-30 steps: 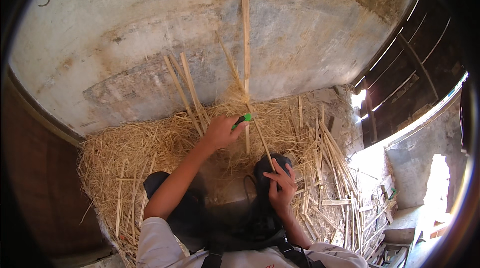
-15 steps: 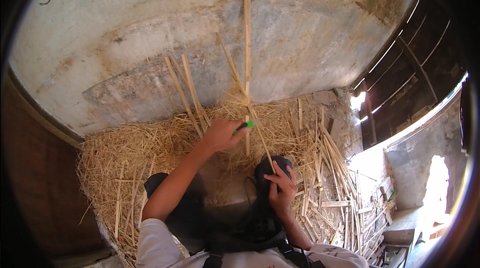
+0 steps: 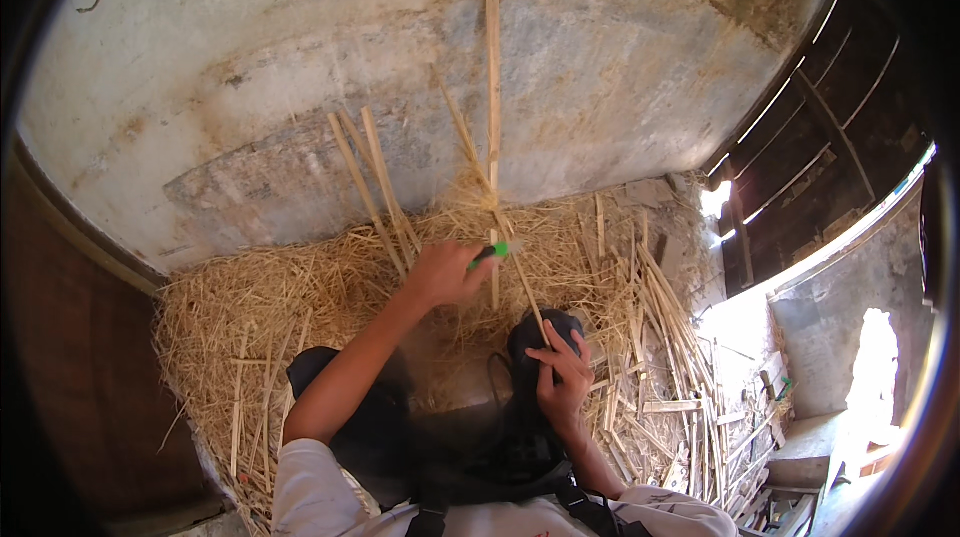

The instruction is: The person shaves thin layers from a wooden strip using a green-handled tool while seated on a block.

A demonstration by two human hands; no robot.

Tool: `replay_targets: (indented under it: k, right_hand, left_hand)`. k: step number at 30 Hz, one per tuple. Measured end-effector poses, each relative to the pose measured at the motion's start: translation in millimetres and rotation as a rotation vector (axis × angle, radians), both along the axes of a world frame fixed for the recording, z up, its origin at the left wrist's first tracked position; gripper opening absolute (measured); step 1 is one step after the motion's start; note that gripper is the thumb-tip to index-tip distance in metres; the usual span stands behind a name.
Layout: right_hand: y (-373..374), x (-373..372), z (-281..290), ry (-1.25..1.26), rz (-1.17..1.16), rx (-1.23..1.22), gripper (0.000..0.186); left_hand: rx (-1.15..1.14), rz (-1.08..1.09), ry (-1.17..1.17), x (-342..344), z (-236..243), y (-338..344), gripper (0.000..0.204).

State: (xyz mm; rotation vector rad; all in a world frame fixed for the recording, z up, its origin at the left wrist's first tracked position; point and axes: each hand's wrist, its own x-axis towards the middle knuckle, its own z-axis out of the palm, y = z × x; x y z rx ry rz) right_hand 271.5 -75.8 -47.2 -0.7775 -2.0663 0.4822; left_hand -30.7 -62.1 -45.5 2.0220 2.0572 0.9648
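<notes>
My left hand [image 3: 445,275] is closed round a green-and-black handle [image 3: 490,253]. The tool's blade is blurred and lies against a thin bamboo strip [image 3: 527,287]. Pinching the lower end of that strip, my right hand [image 3: 566,377] rests by my dark-clad right knee [image 3: 528,337]. From there the strip slants up and away to the left, past curled shavings [image 3: 475,187] that cling to its far part. Behind it a wider, flat slat [image 3: 493,77] stands upright against the wall.
Several slats [image 3: 378,172] lean on the stained wall [image 3: 280,67] at the left. A thick heap of shavings [image 3: 250,287] covers the ground round my legs. Many loose strips [image 3: 680,347] lie at the right. Bright light comes in beside a dark slatted panel [image 3: 820,167].
My left hand and the green-and-black tool have shifted very slightly to the right. My right hand keeps its hold on the strip's lower end.
</notes>
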Motion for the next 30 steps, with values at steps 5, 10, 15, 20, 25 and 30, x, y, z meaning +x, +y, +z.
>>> replay_targets:
  k: [5, 10, 15, 20, 25, 30]
  right_hand:
    - [0, -1, 1, 0.015, -0.010, -0.036, 0.026]
    - [3, 0, -1, 0.000, 0.002, -0.009, 0.027]
    - [-1, 0, 0, 0.030, 0.018, -0.094, 0.028]
    - [1, 2, -3, 0.010, -0.001, -0.035, 0.027]
    - [-1, -1, 2, 0.014, 0.002, -0.023, 0.027]
    - [0, 1, -2, 0.013, 0.015, -0.032, 0.027]
  left_hand:
    - [-0.006, 0.007, -0.069, -6, 7, 8, 0.060]
    - [-0.101, -0.030, -0.029, 7, 11, -3, 0.056]
    - [-0.002, 0.028, -0.015, -9, 8, 9, 0.057]
    - [-0.119, -0.093, 0.024, 16, 17, -9, 0.055]
    - [-0.027, 0.066, -0.085, -16, 2, 11, 0.057]
    - [-0.098, 0.027, -0.099, -15, 17, 7, 0.055]
